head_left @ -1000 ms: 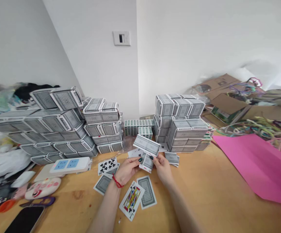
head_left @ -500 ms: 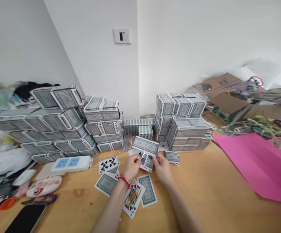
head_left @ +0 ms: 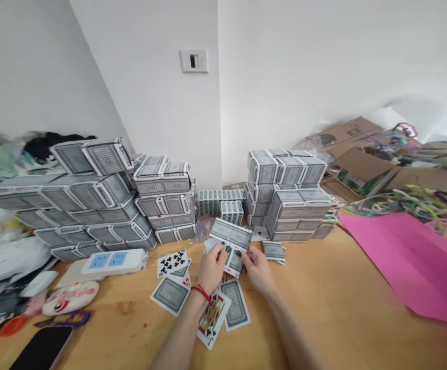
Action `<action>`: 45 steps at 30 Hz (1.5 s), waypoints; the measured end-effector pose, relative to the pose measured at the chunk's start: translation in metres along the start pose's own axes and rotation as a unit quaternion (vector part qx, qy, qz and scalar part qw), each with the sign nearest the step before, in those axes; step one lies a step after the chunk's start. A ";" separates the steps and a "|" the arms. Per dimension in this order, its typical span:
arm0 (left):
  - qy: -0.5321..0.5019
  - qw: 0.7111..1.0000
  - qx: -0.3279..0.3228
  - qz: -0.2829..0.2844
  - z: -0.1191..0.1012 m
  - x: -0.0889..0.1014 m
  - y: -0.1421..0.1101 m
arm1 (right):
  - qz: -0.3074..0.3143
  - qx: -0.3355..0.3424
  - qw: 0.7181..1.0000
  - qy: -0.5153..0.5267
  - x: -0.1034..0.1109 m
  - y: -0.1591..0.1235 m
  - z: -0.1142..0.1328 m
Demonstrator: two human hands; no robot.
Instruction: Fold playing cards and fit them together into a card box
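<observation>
Both hands grip a piece made of joined playing cards [head_left: 231, 233], grey-patterned backs showing, just above the table. My left hand [head_left: 212, 267], with a red cord at the wrist, pinches its left side, thumb on top. My right hand [head_left: 257, 267] pinches the right side the same way. Fingers beneath the cards are mostly hidden. Beside my left hand lie a ten of clubs [head_left: 172, 262] and a face-down card [head_left: 170, 294]. Under my left forearm is a jack of clubs [head_left: 213, 317], next to another face-down card [head_left: 236, 304]. A small card stack [head_left: 273, 251] sits right of my right hand.
Stacked blocks built from cards stand at the left [head_left: 103, 195] and right [head_left: 288, 195], with green card boxes [head_left: 223, 198] between. A power strip [head_left: 115, 260], a phone [head_left: 43, 348] and a cutter [head_left: 63, 318] lie left. Pink paper [head_left: 408, 267] and a cardboard box [head_left: 365, 159] are right.
My left hand has slid slightly up and inward along the joined cards, its thumb moving up. The right hand has barely moved and both still hold the piece.
</observation>
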State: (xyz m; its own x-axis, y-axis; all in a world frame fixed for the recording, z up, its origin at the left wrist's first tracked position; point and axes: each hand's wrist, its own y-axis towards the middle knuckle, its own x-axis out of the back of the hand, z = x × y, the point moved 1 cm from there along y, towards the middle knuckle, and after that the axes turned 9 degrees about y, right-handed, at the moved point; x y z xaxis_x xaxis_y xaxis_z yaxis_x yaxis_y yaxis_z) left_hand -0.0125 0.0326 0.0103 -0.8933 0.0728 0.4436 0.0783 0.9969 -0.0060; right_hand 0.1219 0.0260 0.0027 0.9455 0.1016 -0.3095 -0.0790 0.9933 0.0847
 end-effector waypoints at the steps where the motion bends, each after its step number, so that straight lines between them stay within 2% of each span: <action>1: 0.006 1.000 0.004 0.008 -0.001 0.001 0.000 | 0.000 0.002 1.000 -0.008 0.000 0.000 0.000; 4: 0.018 1.000 0.014 0.015 -0.002 0.003 -0.001 | -0.002 0.006 1.000 -0.024 -0.001 -0.001 -0.001; 10: 0.009 0.999 -0.016 -0.040 0.001 0.000 0.003 | -0.048 0.002 0.998 -0.029 0.000 0.002 -0.006; 14: -0.082 0.996 -0.041 0.017 0.002 -0.005 0.004 | -0.082 0.004 0.997 0.002 0.002 0.006 -0.007; 17: -0.096 0.994 -0.040 0.030 0.002 -0.006 0.002 | -0.085 0.002 0.996 0.007 0.004 0.007 -0.007; 21: -0.064 0.998 -0.024 0.016 0.004 -0.006 0.001 | -0.087 -0.001 0.996 0.001 0.005 0.007 -0.007; 33: 0.021 0.995 -0.078 -0.059 -0.007 0.001 -0.003 | -0.078 0.000 0.995 0.057 0.000 0.004 0.002; 37: 0.032 0.994 -0.050 -0.095 -0.006 0.005 -0.001 | -0.074 -0.008 0.996 0.054 0.001 0.005 0.003; 40: -0.017 0.994 -0.026 -0.101 -0.008 0.005 0.000 | -0.075 -0.008 0.996 0.054 0.001 0.005 0.004; 43: -0.098 0.992 -0.033 -0.072 -0.009 0.003 0.001 | -0.066 -0.008 0.995 0.070 0.001 0.004 0.004; 45: -0.116 0.991 -0.028 -0.057 -0.007 0.002 0.002 | -0.048 -0.012 0.996 0.080 -0.001 0.003 0.004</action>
State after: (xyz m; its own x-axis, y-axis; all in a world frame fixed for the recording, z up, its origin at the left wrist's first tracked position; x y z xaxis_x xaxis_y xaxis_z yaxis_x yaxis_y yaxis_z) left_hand -0.0111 0.0349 0.0178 -0.9749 -0.0283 0.2210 -0.0095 0.9963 0.0854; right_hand 0.1223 0.0288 0.0075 0.8867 0.0120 -0.4623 -0.0004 0.9997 0.0252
